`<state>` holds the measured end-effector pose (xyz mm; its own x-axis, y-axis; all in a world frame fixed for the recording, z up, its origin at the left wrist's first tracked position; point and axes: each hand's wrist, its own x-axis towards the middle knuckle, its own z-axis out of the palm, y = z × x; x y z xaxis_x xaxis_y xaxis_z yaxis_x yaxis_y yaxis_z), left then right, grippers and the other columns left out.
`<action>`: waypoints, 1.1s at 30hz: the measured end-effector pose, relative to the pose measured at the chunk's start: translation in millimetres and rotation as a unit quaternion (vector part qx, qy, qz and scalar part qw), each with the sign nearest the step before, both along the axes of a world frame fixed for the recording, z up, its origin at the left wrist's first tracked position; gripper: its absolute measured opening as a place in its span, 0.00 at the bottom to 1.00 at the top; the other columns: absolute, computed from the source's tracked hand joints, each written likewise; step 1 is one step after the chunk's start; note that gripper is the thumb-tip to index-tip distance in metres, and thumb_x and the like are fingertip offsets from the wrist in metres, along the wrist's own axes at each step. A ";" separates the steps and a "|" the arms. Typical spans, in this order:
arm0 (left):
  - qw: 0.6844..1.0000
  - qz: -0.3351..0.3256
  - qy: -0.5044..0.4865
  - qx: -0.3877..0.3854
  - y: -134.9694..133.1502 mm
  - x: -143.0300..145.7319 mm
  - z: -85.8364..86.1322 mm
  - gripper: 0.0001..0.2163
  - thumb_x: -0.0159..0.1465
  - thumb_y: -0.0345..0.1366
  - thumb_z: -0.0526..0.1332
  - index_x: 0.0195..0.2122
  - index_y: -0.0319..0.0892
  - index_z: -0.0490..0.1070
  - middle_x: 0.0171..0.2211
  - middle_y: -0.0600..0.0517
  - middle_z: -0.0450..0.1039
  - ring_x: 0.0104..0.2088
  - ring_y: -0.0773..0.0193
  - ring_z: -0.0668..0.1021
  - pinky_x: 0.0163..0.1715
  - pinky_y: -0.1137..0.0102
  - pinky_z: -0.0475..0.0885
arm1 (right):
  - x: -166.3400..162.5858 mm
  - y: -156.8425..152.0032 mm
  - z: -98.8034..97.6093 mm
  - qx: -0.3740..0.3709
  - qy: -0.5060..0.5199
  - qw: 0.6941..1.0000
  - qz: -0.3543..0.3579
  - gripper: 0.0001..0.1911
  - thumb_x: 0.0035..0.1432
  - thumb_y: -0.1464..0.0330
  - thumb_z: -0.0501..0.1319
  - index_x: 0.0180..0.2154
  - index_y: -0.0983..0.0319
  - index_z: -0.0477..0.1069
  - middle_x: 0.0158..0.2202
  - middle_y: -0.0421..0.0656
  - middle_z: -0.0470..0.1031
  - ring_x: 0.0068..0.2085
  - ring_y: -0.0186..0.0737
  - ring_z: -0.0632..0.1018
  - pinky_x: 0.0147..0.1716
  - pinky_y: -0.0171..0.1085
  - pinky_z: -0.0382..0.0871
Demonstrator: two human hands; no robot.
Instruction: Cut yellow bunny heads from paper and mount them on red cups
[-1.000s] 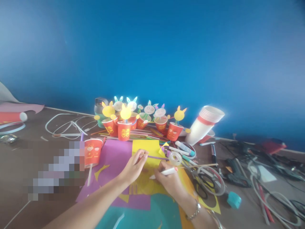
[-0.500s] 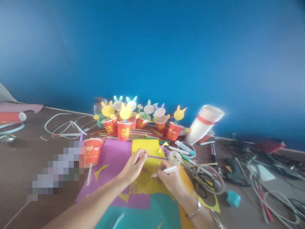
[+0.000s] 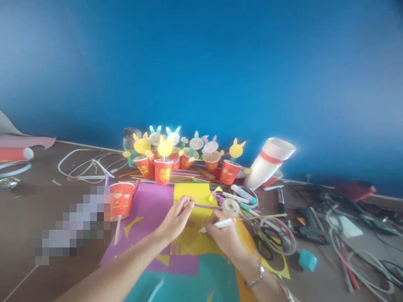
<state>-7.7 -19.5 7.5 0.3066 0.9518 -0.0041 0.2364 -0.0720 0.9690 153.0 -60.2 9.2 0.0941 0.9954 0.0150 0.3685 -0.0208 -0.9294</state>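
My left hand is closed over the yellow paper, its thumb and fingers pinched at the left end of a thin purple strip. The strip runs right toward a roll of clear tape. In my right hand is a white marker with a reddish end, its other end pointing left over the yellow sheet. Faint marks show on the paper between my hands. Purple paper lies under my left wrist, and teal paper spreads nearer to me.
Red paper cups with paper rabbit heads stand at the back. A leaning stack of white cups is right of them. Scissors, markers, cables and a teal block lie on the right. Another red cup stands left.
Both hands hold almost the same pose and place. The whole view has shifted very slightly; nothing was taken up or let go.
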 end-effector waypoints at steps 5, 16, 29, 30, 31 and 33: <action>1.000 0.001 0.010 0.005 0.0 0.3 0.0 0.15 0.65 0.49 0.48 0.40 0.44 0.66 0.26 0.57 0.60 0.29 0.65 0.65 0.32 0.71 0.62 | 3.2 1.0 -2.3 -0.020 0.028 0.999 0.010 0.10 0.45 0.66 0.54 0.18 0.56 0.52 0.13 0.32 0.59 0.16 0.33 0.61 0.15 0.33 0.57; 1.000 -0.005 0.014 -0.009 -0.7 -0.4 2.9 0.16 0.65 0.49 0.48 0.40 0.44 0.66 0.27 0.57 0.59 0.29 0.65 0.65 0.31 0.72 0.62 | 2.4 0.3 -2.0 -0.019 -0.021 0.999 0.021 0.11 0.44 0.67 0.55 0.18 0.56 0.52 0.14 0.33 0.57 0.17 0.34 0.61 0.16 0.33 0.57; 1.000 0.000 0.009 -0.007 -0.5 -0.4 0.8 0.15 0.66 0.48 0.48 0.41 0.44 0.66 0.28 0.56 0.62 0.30 0.64 0.66 0.33 0.71 0.62 | 5.2 3.2 -3.3 -0.016 0.030 0.999 -0.021 0.11 0.46 0.67 0.55 0.19 0.56 0.52 0.13 0.33 0.57 0.17 0.34 0.60 0.16 0.34 0.54; 1.000 0.001 0.008 -0.006 -0.3 -0.5 0.2 0.15 0.66 0.48 0.48 0.41 0.44 0.67 0.28 0.56 0.62 0.31 0.64 0.66 0.33 0.71 0.62 | 6.5 3.7 -3.2 -0.016 0.045 0.998 -0.027 0.12 0.49 0.66 0.55 0.19 0.56 0.53 0.14 0.33 0.59 0.18 0.35 0.61 0.17 0.35 0.55; 1.000 0.003 0.005 -0.003 0.0 -0.7 -0.5 0.15 0.66 0.48 0.49 0.41 0.44 0.67 0.29 0.56 0.63 0.31 0.64 0.66 0.34 0.71 0.62 | 7.9 3.9 -3.0 -0.013 0.059 0.998 -0.034 0.13 0.51 0.64 0.55 0.19 0.56 0.54 0.14 0.34 0.61 0.18 0.35 0.63 0.18 0.35 0.56; 1.000 0.007 -0.005 0.004 0.7 -0.7 -2.1 0.15 0.65 0.48 0.49 0.41 0.44 0.67 0.30 0.55 0.65 0.32 0.64 0.67 0.34 0.71 0.63 | 9.5 3.8 -2.4 0.002 0.086 0.995 -0.042 0.16 0.56 0.60 0.54 0.20 0.56 0.55 0.14 0.35 0.62 0.19 0.35 0.64 0.20 0.36 0.58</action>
<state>-8.4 -18.8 5.4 0.2933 0.9560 0.0063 0.2270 -0.0760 0.9709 162.5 -56.4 6.8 0.1793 0.9838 -0.0040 0.2014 -0.0407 -0.9787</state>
